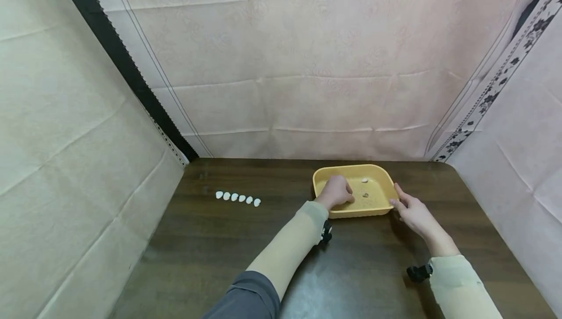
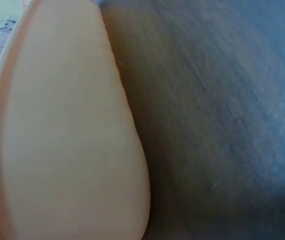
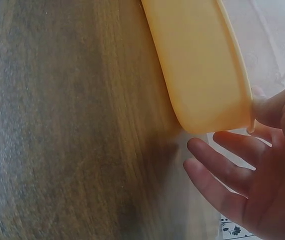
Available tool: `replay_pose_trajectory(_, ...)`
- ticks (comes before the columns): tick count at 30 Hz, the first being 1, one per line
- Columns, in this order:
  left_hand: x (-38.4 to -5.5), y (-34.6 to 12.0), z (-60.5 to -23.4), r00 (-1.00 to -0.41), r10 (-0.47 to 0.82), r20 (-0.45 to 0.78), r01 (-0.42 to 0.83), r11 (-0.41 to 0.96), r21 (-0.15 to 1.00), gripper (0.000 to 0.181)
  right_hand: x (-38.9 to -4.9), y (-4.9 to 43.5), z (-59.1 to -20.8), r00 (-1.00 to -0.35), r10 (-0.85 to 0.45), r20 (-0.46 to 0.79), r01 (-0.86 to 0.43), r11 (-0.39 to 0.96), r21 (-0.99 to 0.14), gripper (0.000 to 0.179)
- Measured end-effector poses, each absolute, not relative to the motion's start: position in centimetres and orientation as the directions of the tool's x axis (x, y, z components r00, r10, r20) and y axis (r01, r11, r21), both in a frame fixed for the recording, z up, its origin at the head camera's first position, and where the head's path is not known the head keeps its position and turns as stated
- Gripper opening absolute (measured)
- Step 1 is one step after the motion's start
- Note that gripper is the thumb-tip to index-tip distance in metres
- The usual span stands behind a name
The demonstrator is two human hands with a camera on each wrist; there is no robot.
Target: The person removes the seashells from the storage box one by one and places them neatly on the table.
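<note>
A shallow yellow tray [image 1: 373, 208] lies on the table, its outer wall [image 2: 72, 125] filling the left side of the left wrist view. My left hand [image 1: 335, 191] reaches over the near left rim, fingers bent down toward the tray floor; whatever is at the fingertips is hidden. On that floor lie a pale small flat piece [image 1: 365, 180] and a brownish one [image 1: 366, 195]. My right hand [image 1: 412, 211] pinches the tray's right rim, thumb [image 3: 270, 110] at the rim and the lower fingers spread beneath the corner.
Several small white rounded pieces [image 1: 234, 196] form a slightly slanting row to the left of the tray. They lie on the dark wooden table [image 1: 210, 250]. Pale cloth hangs behind [image 1: 285, 65] and along both sides.
</note>
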State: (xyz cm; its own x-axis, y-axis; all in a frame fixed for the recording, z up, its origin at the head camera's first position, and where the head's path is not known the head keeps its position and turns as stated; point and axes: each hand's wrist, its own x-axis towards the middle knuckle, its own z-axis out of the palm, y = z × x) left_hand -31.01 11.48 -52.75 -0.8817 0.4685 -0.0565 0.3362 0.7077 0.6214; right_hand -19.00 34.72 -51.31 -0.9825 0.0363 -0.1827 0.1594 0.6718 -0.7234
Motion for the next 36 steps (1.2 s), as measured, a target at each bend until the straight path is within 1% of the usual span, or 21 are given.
replay_pose_trajectory(3, -30.9, 11.0, -52.5, -0.877, 0.48, -0.025, 0.346, 0.667, 0.66, 0.014, -19.0, 34.7, -51.5, -0.984, 0.032, -0.177, 0.153, 0.669, -0.727, 0.069)
replay_pose_trajectory(6, -30.8, 10.4, -52.0, -0.872, 0.49, -0.002, 0.336, 0.6, 0.726, 0.014, -18.9, 34.7, -51.5, -0.985, 0.028, -0.171, 0.146, 0.666, -0.731, 0.068)
replay_pose_trajectory(11, -30.5, 8.6, -50.6, -0.872, 0.489, -0.01, 0.265, 0.49, 0.831, 0.015, -18.8, 34.6, -51.4, -0.984, 0.029, -0.174, 0.149, 0.664, -0.732, 0.068)
replay_pose_trajectory(14, -30.2, 7.2, -49.9, -0.868, 0.496, 0.011, 0.253, 0.425, 0.869, 0.015, -18.8, 34.6, -51.3, -0.984, 0.031, -0.173, 0.149, 0.665, -0.732, 0.068)
replay_pose_trajectory(20, -29.4, 3.5, -49.4, -0.857, 0.508, 0.09, 0.282, 0.315, 0.906, 0.013, -19.0, 34.8, -51.1, -0.987, 0.027, -0.156, 0.131, 0.696, -0.706, 0.069)
replay_pose_trajectory(23, -29.1, 1.5, -49.4, -0.86, 0.497, 0.112, 0.293, 0.301, 0.908, 0.015, -19.2, 34.9, -51.0, -0.99, 0.023, -0.14, 0.114, 0.713, -0.692, 0.069)
replay_pose_trajectory(26, -28.8, -0.5, -49.5, -0.87, 0.481, 0.104, 0.277, 0.305, 0.911, 0.017, -19.4, 35.0, -50.9, -0.992, 0.01, -0.124, 0.093, 0.716, -0.692, 0.069)
replay_pose_trajectory(31, -28.7, -4.0, -50.1, -0.89, 0.448, 0.085, 0.268, 0.363, 0.893, 0.025, -19.6, 35.2, -51.0, -0.993, -0.008, -0.122, 0.079, 0.716, -0.694, 0.068)
replay_pose_trajectory(36, -29.1, -7.4, -51.0, -0.896, 0.436, 0.081, 0.286, 0.429, 0.857, 0.028, -19.6, 35.4, -51.1, -0.991, -0.012, -0.133, 0.086, 0.706, -0.703, 0.07)
